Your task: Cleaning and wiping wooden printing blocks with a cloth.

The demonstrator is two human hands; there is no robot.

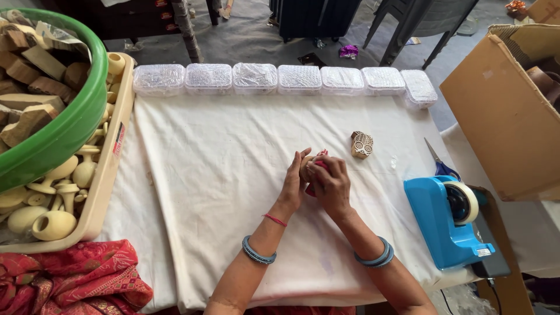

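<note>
Both hands meet in the middle of the white cloth [221, 175] that covers the table. The left hand [293, 182] presses flat against the side of a small wooden piece [305, 166], with its fingers pointing up. The right hand [331, 185] curls over a bit of red cloth [319, 163] and closes on it, so the red cloth sits between this hand and the wooden piece. The wooden piece is squeezed between the two hands, and only a little of its pale top shows above the fingers. Most of it is hidden, so its shape is hard to tell. Just up and to the right of the hands, a carved wooden block [361, 144] lies alone on the white cloth, not touching them. Further right of the hands stands a blue tape holder [448, 224] with a roll of tape, and a pair of scissors [438, 163] lies just behind it. Along the far edge of the white cloth is a row of clear plastic boxes [280, 79]. Far to the left of the hands sits a tan tray [105, 192] full of pale wooden shapes, and a green tub [70, 122] of wooden blocks rests over it.
</note>
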